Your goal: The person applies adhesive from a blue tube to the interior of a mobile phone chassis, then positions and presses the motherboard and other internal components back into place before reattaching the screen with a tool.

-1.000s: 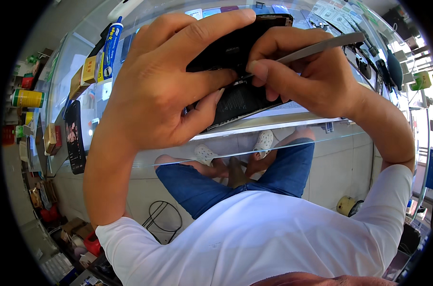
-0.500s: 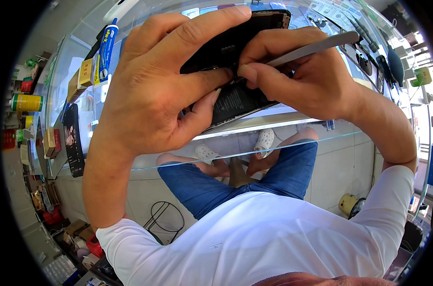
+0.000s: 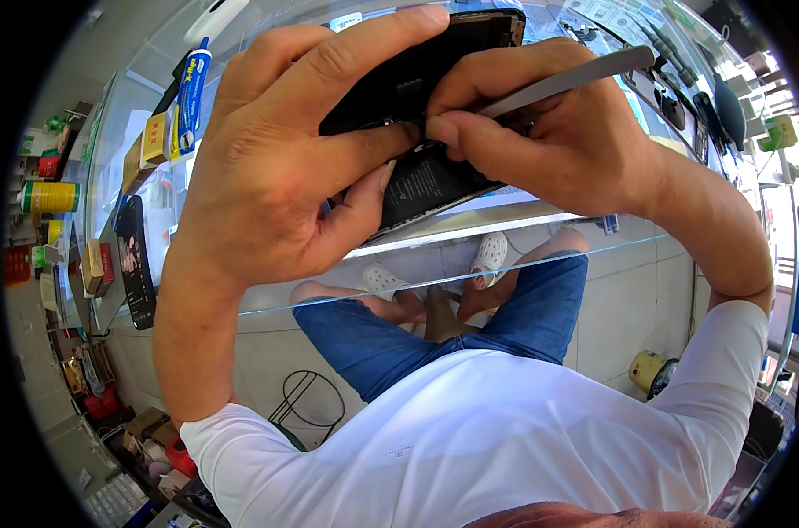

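Note:
An opened smartphone (image 3: 417, 189) is tilted above the glass counter, its dark battery showing and its lifted screen half (image 3: 474, 44) on the far side. My left hand (image 3: 276, 167) grips the phone from the left, thumb at the near edge and index fingertip pressing near the middle. Grey metal tweezers (image 3: 575, 81) lie in my right hand (image 3: 558, 145), pinched between thumb and index finger. Their tips are hidden behind my fingers, close to my left index fingertip. What they touch inside the phone cannot be made out.
Left on the glass counter (image 3: 267, 310) are a blue-and-yellow glue tube (image 3: 190, 101), small gold boxes (image 3: 144, 151) and a phone with a lit screen (image 3: 135, 260). At the right lie screwdrivers (image 3: 668, 55) and dark phone parts (image 3: 668, 110). A wire stand (image 3: 307, 400) is on the floor.
Both hands have shifted slightly left and away from me, together with the phone and tweezers. Their grips look the same.

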Motion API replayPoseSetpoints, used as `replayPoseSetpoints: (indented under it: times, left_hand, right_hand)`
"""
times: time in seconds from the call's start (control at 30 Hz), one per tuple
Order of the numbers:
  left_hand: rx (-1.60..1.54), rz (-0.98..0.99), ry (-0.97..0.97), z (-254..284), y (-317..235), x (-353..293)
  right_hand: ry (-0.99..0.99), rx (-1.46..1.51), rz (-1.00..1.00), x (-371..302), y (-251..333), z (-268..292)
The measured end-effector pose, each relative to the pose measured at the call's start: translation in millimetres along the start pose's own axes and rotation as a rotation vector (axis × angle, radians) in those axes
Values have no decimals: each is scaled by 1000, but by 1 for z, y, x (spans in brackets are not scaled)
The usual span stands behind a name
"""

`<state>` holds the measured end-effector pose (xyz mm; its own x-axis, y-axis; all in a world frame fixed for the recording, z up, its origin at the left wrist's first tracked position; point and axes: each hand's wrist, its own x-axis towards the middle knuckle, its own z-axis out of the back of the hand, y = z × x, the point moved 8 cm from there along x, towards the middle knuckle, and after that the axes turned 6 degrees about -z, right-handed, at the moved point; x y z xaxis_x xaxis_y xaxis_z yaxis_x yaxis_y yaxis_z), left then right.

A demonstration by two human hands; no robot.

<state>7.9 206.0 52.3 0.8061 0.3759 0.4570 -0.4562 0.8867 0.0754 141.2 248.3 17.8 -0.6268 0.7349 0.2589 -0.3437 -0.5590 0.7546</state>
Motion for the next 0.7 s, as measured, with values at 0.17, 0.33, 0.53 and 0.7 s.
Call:
replayPoseSetpoints:
  times: [0.17,0.33,0.53,0.7]
  left_hand:
    - [-5,5,2,-1,1,-1]
    - [-4,4,5,-1,1,0]
    - [-4,10,2,-1,1,-2]
    - [5,6,-7,-1,0,-1]
  right_hand:
    - [1,-9,49,2,2,-1]
    - [-11,39,32,-1,-2,-1]
    - [-17,14,60,-1,0,-3]
    - [-25,-23,98,-1,2,-1]
